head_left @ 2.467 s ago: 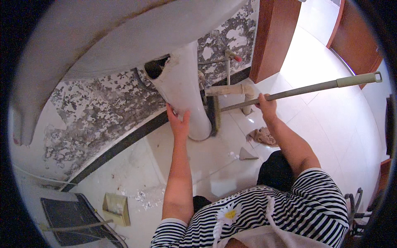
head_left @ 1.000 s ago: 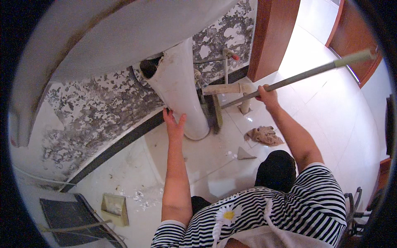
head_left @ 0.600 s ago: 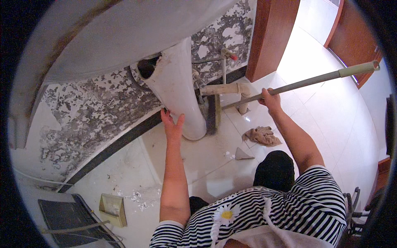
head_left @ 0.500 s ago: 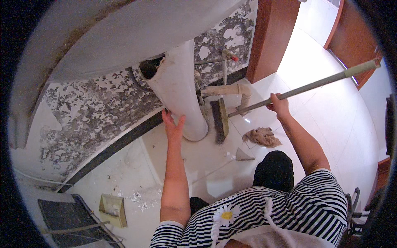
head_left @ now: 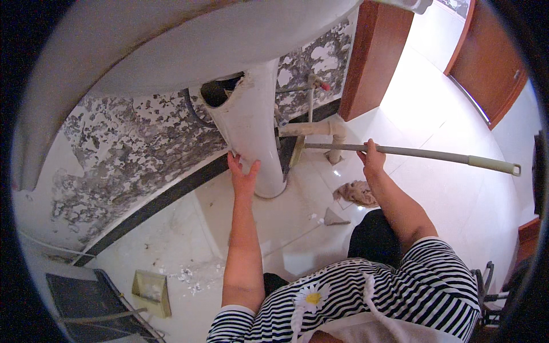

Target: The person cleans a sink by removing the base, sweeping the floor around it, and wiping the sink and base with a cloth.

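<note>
My right hand (head_left: 373, 161) is closed around the grey handle of a broom (head_left: 423, 152). Its handle lies almost level, with a pale green grip at the far right end. The narrow broom head (head_left: 297, 153) is up against the right side of a white sink pedestal (head_left: 260, 128), and its bristles are partly hidden there. On the pedestal's lower left side rests my left hand (head_left: 244, 180), thumb and fingers apart, holding nothing. A dark ragged hole shows at the pedestal's top, under the white basin (head_left: 229, 48).
A beige drain pipe (head_left: 311, 128) and a red-handled valve (head_left: 325, 86) are behind the broom. On the tiles lie a brown rag (head_left: 357, 193) and a triangular grey piece (head_left: 334, 218). A dustpan (head_left: 152, 292) stands lower left with white debris nearby. The wall (head_left: 137, 134) is peeling.
The broom handle has swung from slanting upward to nearly level, its grip end coming down. The broom head has moved in toward the pedestal. My left hand stays on the pedestal.
</note>
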`<act>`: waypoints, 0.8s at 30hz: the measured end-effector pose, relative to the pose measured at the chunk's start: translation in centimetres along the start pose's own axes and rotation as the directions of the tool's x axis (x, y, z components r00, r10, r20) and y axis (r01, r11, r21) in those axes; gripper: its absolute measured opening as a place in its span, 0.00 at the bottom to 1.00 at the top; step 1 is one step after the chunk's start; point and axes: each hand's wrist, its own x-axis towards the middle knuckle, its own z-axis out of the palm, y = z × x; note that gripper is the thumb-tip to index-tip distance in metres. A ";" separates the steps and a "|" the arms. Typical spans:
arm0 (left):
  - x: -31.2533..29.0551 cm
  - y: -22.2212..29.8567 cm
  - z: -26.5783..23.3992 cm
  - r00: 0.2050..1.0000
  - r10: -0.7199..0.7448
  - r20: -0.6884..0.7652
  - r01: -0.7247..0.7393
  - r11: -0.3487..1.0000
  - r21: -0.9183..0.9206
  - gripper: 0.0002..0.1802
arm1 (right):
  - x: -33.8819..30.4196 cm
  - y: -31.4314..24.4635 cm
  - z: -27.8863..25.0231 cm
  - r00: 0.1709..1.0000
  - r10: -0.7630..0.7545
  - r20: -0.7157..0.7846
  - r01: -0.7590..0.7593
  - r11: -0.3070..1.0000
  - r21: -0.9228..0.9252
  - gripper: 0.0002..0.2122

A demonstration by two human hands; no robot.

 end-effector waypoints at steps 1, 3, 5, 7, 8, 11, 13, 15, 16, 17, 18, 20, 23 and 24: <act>-0.1 0.1 0.5 1.000 0.001 -0.002 -0.001 1.000 0.002 0.49 | 0.9 0.3 -0.4 0.999 0.002 -0.040 -0.001 1.000 0.021 0.11; 0.3 0.1 0.0 1.000 -0.003 0.000 0.003 1.000 -0.010 0.49 | 0.9 0.5 0.0 0.997 -0.002 -0.075 0.001 1.000 -0.017 0.11; 0.5 0.0 -0.2 0.999 -0.022 0.028 0.024 0.998 -0.065 0.49 | 0.6 0.7 -0.5 0.994 -0.014 -0.113 0.007 0.998 -0.057 0.12; 0.3 0.1 -0.2 0.998 -0.047 0.040 0.049 0.998 -0.044 0.49 | 0.0 0.7 -2.0 0.991 0.033 -0.133 -0.028 0.999 0.037 0.13; 0.2 0.4 -0.6 0.998 -0.058 0.040 0.059 0.998 -0.026 0.49 | -1.2 -0.1 -2.1 0.990 0.070 -0.122 -0.066 0.997 0.038 0.13; -0.3 1.2 -0.5 0.997 -0.072 0.025 0.073 0.996 -0.043 0.49 | -2.5 -1.2 -2.9 0.993 0.087 -0.075 -0.086 0.996 0.013 0.13; -0.4 1.1 -0.5 0.997 -0.074 0.034 0.076 0.996 -0.048 0.50 | -2.4 -0.8 -2.4 0.997 0.062 -0.043 -0.061 0.998 0.022 0.13; -0.4 1.2 0.2 0.996 -0.073 0.049 0.077 0.994 -0.072 0.50 | -1.5 -0.2 -1.4 0.998 0.004 -0.062 0.002 0.996 0.088 0.12; -0.4 1.2 0.4 0.996 -0.072 0.052 0.076 0.994 -0.079 0.50 | -0.9 -0.1 -0.7 0.991 0.012 -0.135 -0.001 0.997 0.079 0.12; -0.1 1.1 0.1 0.997 -0.064 0.047 0.068 0.994 -0.081 0.50 | -0.4 0.4 0.1 0.980 0.024 -0.198 -0.009 0.997 0.076 0.12; 0.1 0.7 0.0 0.998 -0.047 0.050 0.052 0.994 -0.097 0.50 | -0.1 0.5 -0.1 0.982 0.018 -0.185 -0.011 0.999 0.038 0.13; 0.4 0.0 -0.4 0.998 -0.013 0.053 0.019 0.992 -0.121 0.50 | -0.1 0.5 -1.4 0.987 0.014 -0.159 -0.020 0.999 -0.038 0.13; -0.1 1.4 -1.1 0.997 -0.066 0.045 0.066 0.998 -0.003 0.50 | -2.8 -0.5 -2.9 0.981 0.053 -0.185 -0.054 0.999 -0.002 0.12; -0.2 1.9 -0.9 0.996 -0.075 0.038 0.075 0.997 -0.004 0.51 | -3.3 -1.1 -3.2 0.986 0.071 -0.153 -0.074 0.997 -0.016 0.12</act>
